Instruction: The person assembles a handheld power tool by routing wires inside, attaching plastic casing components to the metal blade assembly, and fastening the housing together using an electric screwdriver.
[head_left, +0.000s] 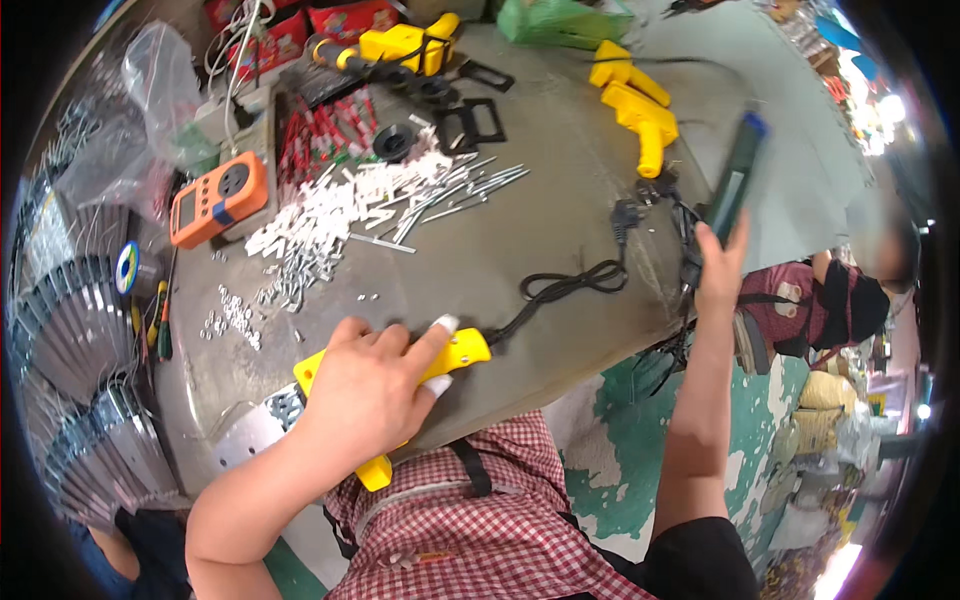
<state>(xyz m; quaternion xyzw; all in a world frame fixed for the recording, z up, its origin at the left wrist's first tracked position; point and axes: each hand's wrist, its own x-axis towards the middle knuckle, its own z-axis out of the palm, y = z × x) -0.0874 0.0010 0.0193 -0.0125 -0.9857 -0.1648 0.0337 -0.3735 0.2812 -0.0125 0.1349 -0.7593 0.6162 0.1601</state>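
Note:
Near the table's front edge, my left hand [372, 385] is closed over a yellow plastic tool housing [465, 349], covering most of it. White covers sit on the thumb and forefinger tips. A black power cord [570, 288] runs from the housing's right end, bundled in a loop, to a plug [628, 215]. Out at the right, my right hand [722, 265] is wrapped round a long dark green tool with a blue end [735, 175], raised and tilted, blurred; its exact kind cannot be made out. Two yellow pistol-shaped housings [640, 120] lie beyond it.
White sleeves and metal rods [350, 205] are heaped mid-left beside small nuts [232, 318]. An orange meter [220, 200], a solder spool [135, 268] and fanned metal blades [75, 330] line the left. Another yellow tool [405, 48] lies at the back. A co-worker [800, 310] sits right.

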